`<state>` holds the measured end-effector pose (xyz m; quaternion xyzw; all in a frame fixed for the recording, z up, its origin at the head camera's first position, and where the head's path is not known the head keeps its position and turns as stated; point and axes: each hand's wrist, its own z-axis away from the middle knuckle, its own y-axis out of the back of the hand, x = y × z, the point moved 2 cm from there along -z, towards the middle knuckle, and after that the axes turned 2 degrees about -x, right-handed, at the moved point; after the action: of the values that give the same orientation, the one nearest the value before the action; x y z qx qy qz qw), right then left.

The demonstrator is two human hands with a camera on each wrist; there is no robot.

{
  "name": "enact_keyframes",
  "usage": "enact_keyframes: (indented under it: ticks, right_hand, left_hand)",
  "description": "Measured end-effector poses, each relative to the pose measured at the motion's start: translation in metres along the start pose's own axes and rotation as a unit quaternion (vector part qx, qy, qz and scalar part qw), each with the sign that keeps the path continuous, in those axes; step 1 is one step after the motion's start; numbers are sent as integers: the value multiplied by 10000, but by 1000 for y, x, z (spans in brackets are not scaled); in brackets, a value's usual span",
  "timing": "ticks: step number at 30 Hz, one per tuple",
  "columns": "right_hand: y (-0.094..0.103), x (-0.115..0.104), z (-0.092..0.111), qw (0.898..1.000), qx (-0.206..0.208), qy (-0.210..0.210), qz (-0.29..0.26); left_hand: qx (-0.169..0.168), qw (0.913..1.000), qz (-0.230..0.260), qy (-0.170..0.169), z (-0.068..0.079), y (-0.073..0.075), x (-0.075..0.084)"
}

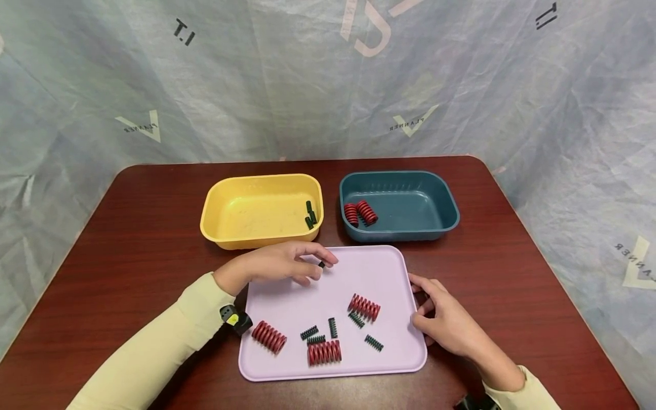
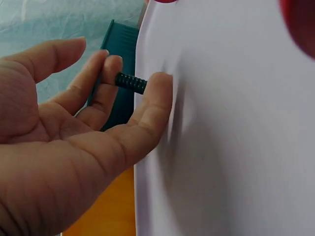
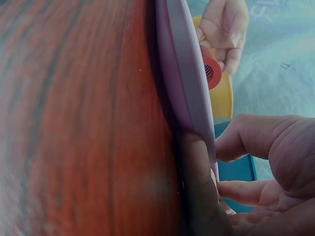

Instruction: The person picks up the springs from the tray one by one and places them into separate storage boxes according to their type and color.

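My left hand (image 1: 279, 263) is over the back left of the lilac tray (image 1: 379, 270), pinching a small dark green spring (image 2: 132, 83) between thumb and fingertip. On the tray's right edge, my right hand (image 1: 451, 319) grips the rim, with the thumb on the upper side and a finger along the outside, as the right wrist view shows. Three large red springs lie on the tray: one at left (image 1: 269, 337), one at the front (image 1: 324, 353), one right of the middle (image 1: 365, 307). Several small green springs (image 1: 333, 328) are scattered among them.
Behind the tray stands a yellow bin (image 1: 241, 239) with several small green springs (image 1: 311, 214) at its right end. To its right, a teal bin (image 1: 410, 219) has red springs (image 1: 367, 212) in its left end. Both bins rest on a reddish-brown wooden table (image 1: 148, 228); a printed sheet hangs behind.
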<state>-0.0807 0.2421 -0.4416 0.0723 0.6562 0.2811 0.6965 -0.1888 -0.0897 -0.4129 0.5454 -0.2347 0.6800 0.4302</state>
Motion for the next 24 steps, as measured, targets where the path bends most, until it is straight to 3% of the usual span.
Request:
enact_keyframes:
  ticks: [5, 12, 20, 24]
  right_hand:
    - [0, 0, 0, 10000, 5, -10, 7]
    - [0, -1, 0, 10000, 20, -20, 38]
    - [0, -1, 0, 10000, 5, -57, 40]
    - [0, -1, 0, 10000, 2, -62, 40]
  left_hand:
    - [33, 9998, 2, -189, 9, 4, 5]
    - [125, 9974, 390, -587, 22, 17, 19]
    - [535, 9870, 1381, -625, 31, 39, 28]
    - [783, 9811, 1715, -428, 31, 51, 28]
